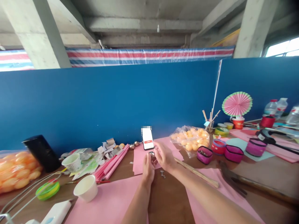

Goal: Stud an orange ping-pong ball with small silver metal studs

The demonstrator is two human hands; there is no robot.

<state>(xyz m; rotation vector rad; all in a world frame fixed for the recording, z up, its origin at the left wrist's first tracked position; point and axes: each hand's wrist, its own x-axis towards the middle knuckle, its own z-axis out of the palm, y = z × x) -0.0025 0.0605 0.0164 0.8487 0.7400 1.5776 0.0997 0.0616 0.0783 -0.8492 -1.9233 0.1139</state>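
Note:
My left hand (pixel 149 166) is closed around a small rounded shiny silver piece (pixel 152 154), above the brown table in the middle. My right hand (pixel 165 158) is beside it, fingers bent and drawn together near the piece; what its fingertips pinch, if anything, is too small to make out. A phone (pixel 148 143) with a lit white screen stands tilted just beyond both hands. Several tiny silver bits (pixel 162 174) lie on the table below my right hand. Farther back, left of the phone, are several shiny silver balls (pixel 132 146). Pink paper (pixel 138 163) lies under the phone.
Bags of orange balls lie at right (pixel 195 138) and far left (pixel 17 171). A wooden stick (pixel 198 174) lies beneath my right forearm, with a hammer (pixel 252 183) farther right. Purple pouches (pixel 233 154), a white cup (pixel 86 188) and pink strips (pixel 114 165) surround the work area. A blue partition (pixel 116 102) rises behind.

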